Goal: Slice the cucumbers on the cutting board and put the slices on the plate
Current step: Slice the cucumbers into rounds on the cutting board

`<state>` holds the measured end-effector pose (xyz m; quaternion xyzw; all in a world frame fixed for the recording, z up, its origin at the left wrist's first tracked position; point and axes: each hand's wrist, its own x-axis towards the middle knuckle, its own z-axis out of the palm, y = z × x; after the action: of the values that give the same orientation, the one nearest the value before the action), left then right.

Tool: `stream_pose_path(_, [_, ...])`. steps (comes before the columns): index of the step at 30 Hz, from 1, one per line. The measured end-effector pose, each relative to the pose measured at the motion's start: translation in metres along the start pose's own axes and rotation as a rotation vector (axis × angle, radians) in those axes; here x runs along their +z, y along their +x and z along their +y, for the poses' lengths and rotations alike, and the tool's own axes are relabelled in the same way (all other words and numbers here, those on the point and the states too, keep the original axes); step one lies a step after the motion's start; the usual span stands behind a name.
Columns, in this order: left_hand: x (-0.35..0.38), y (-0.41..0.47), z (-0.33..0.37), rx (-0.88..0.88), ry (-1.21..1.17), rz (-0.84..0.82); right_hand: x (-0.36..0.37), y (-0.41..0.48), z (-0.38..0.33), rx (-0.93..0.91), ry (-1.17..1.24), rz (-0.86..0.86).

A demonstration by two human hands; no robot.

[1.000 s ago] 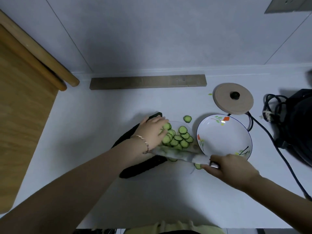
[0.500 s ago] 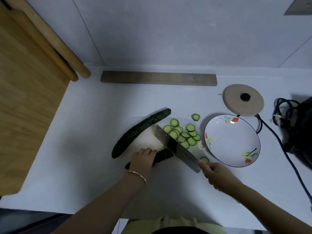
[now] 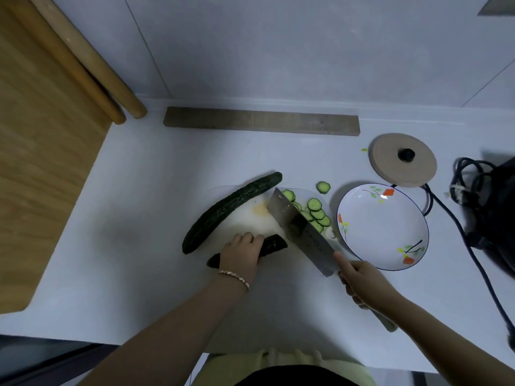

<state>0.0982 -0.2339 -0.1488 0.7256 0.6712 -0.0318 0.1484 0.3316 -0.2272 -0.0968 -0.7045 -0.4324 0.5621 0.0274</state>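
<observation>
A white cutting board (image 3: 250,218) lies on the pale counter. My left hand (image 3: 242,254) grips a cut cucumber piece (image 3: 274,243) at the board's front. A whole dark cucumber (image 3: 228,211) lies diagonally along the board's left edge. My right hand (image 3: 362,281) holds a cleaver (image 3: 299,229), whose blade stands just right of the cut end. A heap of green slices (image 3: 316,211) sits behind the blade, and one slice (image 3: 323,187) lies off the board. The floral plate (image 3: 381,227) to the right holds nothing.
A round beige lid (image 3: 402,160) lies behind the plate. A black appliance (image 3: 498,213) with a coiled cord (image 3: 443,210) stands at the far right. A wooden strip (image 3: 260,121) runs along the wall, and a wooden board with rolling pins (image 3: 47,135) fills the left.
My left hand left the slice heap and took hold of the cut cucumber piece. The cleaver turned from lying flat near the slices to standing over the board by the cut end.
</observation>
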Motion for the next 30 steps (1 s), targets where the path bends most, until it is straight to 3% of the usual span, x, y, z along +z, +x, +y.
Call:
stream_pose_path(3, [0.001,0.004,0.004,-0.033,0.078,-0.046,0.000,-0.006,-0.004,-0.021,0.007,0.004])
stream_pose_path(8, [0.006,0.005,0.002,0.080,-0.001,0.242,0.007,-0.018,-0.008,-0.048,-0.042,0.032])
stream_pose_path(14, [0.009,0.006,0.009,0.042,-0.071,0.164,0.012,-0.021,-0.015,-0.143,-0.192,0.069])
stream_pose_path(30, [0.009,0.009,0.010,0.045,-0.048,0.171,0.014,-0.021,-0.019,-0.252,-0.423,0.100])
